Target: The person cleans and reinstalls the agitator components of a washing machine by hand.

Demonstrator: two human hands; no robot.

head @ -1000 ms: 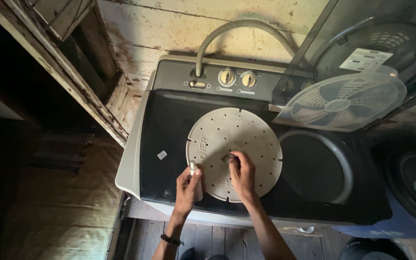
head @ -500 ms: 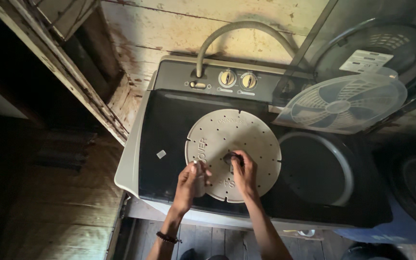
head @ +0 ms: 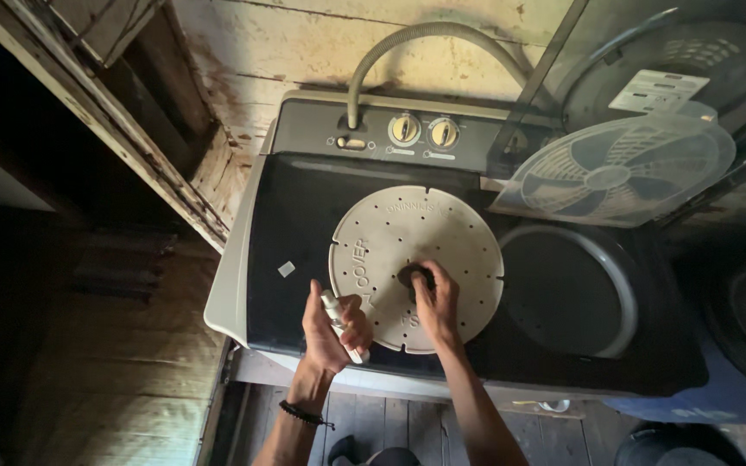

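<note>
Perforated round cover [head: 416,259] sat mid-frame flat on the dark washer lid [head: 304,216], right hand [head: 436,302] pinching its centre knob [head: 414,277] to steady it, left hand [head: 330,324] closed around 1 small white tube [head: 343,326], 2 dials [head: 425,131] above.

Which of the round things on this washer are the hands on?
The pale perforated disc in the middle: the right hand presses its centre. The fan-like lid and the open tub lie untouched.

A dull cream round cover [head: 416,250] dotted with small dark holes lies on the black washing machine top [head: 304,224]; two pale yellow dials [head: 425,131] sit on the far grey panel [head: 321,129].
</note>
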